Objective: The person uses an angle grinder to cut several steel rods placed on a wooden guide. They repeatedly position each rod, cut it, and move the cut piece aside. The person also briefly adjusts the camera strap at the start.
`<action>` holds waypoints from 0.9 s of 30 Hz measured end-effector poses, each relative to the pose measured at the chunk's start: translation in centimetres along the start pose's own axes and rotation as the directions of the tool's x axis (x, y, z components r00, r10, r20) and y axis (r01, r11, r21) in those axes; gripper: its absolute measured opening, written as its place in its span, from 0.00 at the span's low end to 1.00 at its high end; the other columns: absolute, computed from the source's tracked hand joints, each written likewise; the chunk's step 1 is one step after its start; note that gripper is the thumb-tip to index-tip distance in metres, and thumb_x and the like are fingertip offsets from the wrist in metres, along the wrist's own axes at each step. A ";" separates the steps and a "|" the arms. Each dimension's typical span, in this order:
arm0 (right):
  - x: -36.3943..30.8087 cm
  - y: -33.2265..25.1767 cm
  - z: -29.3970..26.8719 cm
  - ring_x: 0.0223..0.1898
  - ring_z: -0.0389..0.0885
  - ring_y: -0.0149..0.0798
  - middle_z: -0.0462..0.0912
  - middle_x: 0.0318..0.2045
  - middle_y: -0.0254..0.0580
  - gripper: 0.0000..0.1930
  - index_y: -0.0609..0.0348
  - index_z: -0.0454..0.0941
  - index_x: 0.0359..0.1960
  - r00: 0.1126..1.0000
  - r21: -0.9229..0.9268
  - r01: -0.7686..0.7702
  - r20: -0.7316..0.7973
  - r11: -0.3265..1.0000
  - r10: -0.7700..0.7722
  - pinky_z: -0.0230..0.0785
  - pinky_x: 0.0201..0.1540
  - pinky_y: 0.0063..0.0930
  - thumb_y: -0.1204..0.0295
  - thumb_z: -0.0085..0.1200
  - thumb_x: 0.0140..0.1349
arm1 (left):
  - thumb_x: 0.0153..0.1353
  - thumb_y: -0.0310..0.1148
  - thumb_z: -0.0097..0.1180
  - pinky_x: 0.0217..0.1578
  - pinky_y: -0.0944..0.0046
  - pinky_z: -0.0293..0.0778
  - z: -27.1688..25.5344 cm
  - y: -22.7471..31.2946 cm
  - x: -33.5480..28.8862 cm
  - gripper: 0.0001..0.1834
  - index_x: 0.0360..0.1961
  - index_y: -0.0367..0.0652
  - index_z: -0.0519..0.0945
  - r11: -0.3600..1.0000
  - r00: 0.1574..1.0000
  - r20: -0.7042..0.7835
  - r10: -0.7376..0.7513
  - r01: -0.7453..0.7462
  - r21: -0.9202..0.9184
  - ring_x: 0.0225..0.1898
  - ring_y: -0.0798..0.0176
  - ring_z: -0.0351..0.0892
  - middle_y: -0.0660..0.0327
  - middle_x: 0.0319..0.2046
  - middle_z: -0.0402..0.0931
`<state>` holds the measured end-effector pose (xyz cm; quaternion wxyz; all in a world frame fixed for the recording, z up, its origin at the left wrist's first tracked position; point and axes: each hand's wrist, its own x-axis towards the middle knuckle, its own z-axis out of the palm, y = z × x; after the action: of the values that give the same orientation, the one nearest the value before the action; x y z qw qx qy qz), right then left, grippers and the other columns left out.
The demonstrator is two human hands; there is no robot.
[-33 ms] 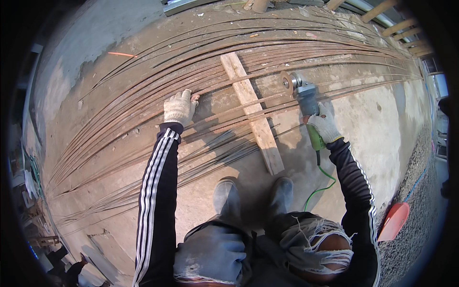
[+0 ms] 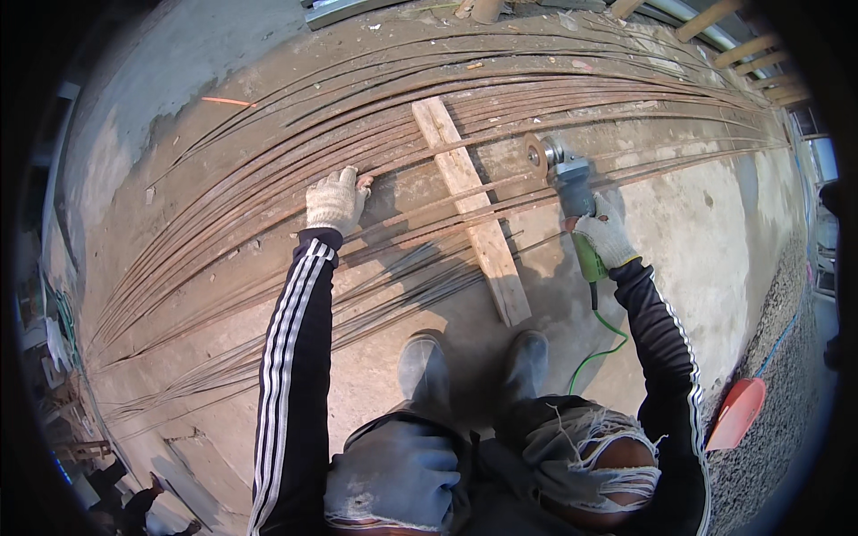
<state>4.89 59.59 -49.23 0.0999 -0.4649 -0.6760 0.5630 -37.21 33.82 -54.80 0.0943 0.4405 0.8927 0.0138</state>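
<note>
My right hand [image 2: 606,234], in a pale knit glove, is wrapped round the green body of an angle grinder [image 2: 574,192]. Its cutting disc [image 2: 535,155] stands upright near the rusty rods, just right of a wooden plank; I cannot tell whether it touches one. My left hand [image 2: 334,202], gloved too with a bare fingertip showing, is closed on a rusty steel rod [image 2: 404,164]. That rod runs rightward across the wooden plank [image 2: 463,183]. The palm side of the left hand is hidden.
Several long rods [image 2: 259,170] lie across the concrete floor, with thinner grey rods [image 2: 420,284] nearer my boots [image 2: 424,368]. A green cord [image 2: 601,354] trails from the grinder. At the lower right a red dustpan-like scoop [image 2: 738,413] lies on gravel [image 2: 776,393]. Wooden poles [image 2: 710,20] are at the far right.
</note>
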 end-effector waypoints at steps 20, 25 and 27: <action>0.6 2.5 0.9 0.33 0.79 0.31 0.82 0.33 0.35 0.19 0.58 0.79 0.47 0.999 0.055 0.036 0.014 0.998 -0.037 0.74 0.37 0.30 0.68 0.72 0.56 | 0.74 0.59 0.54 0.57 0.42 0.75 0.0 -0.1 0.7 0.28 0.59 0.47 0.80 1.000 1.000 -0.004 0.002 -0.002 -0.014 0.57 0.43 0.84 0.47 0.52 0.86; 0.4 2.5 0.8 0.34 0.78 0.31 0.82 0.33 0.35 0.19 0.58 0.78 0.45 1.000 0.037 0.028 0.000 0.999 -0.028 0.73 0.38 0.31 0.67 0.73 0.56 | 0.77 0.57 0.51 0.53 0.43 0.80 0.0 -0.1 0.6 0.30 0.61 0.41 0.79 0.999 0.999 -0.021 0.044 -0.044 0.026 0.53 0.40 0.86 0.44 0.52 0.86; 0.4 2.6 0.7 0.33 0.78 0.31 0.82 0.33 0.35 0.19 0.58 0.78 0.45 1.000 0.043 0.027 0.003 0.999 -0.027 0.73 0.38 0.30 0.66 0.73 0.55 | 0.77 0.57 0.51 0.53 0.43 0.80 -0.1 -0.1 0.6 0.30 0.61 0.41 0.79 0.999 0.999 -0.018 0.040 -0.040 0.028 0.53 0.41 0.86 0.44 0.52 0.86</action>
<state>5.56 59.28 -51.82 0.1163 -0.4522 -0.6702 0.5770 -37.63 34.26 -54.78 0.0795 0.4595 0.8846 0.0077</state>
